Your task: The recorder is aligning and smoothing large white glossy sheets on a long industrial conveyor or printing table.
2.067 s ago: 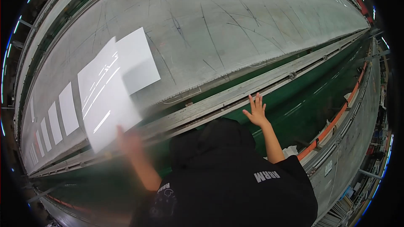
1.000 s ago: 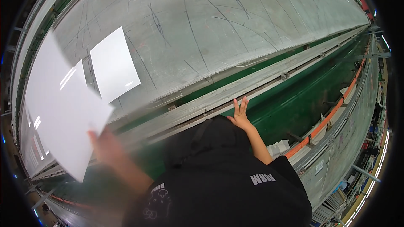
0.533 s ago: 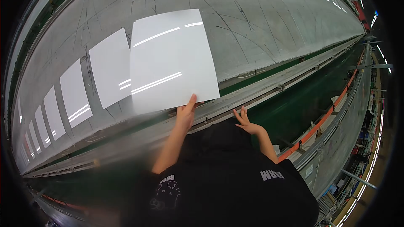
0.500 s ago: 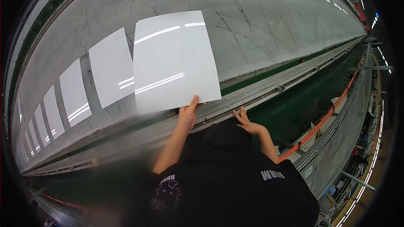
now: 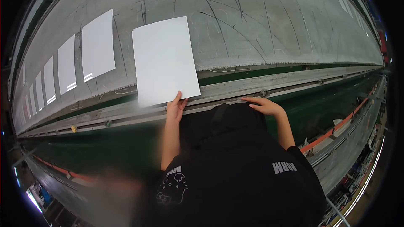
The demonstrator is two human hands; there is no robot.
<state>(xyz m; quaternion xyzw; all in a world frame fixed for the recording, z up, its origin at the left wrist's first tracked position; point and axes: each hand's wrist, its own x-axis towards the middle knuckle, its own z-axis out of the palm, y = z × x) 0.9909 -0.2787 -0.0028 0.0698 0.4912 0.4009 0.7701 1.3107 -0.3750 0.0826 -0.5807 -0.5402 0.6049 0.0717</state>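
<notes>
My left hand [image 5: 176, 107] pinches the near edge of a white sheet [image 5: 165, 59], its thumb on top and the fingers underneath. A second edge peeks out at the sheet's upper left, so more than one sheet may be stacked there. The sheet's near part reaches over the table's metal rail [image 5: 233, 95]. Close to my waist, my right hand [image 5: 266, 106] lies palm down by that rail, fingers stretched out and holding nothing. Left of the held sheet, another white sheet [image 5: 98, 46] lies on the grey table surface [image 5: 252, 29].
Several more white sheets [image 5: 66, 65] continue in a row toward the far left. Dark pen lines cross the grey surface. A green strip [image 5: 311, 101] runs behind the rail on my side. At the right, an orange bar [image 5: 324, 138] edges another long table.
My view has turned, and the scene is tilted less. A gap now shows between the held sheet and its neighbour. My right hand's raised fingers have come down flat beside the rail.
</notes>
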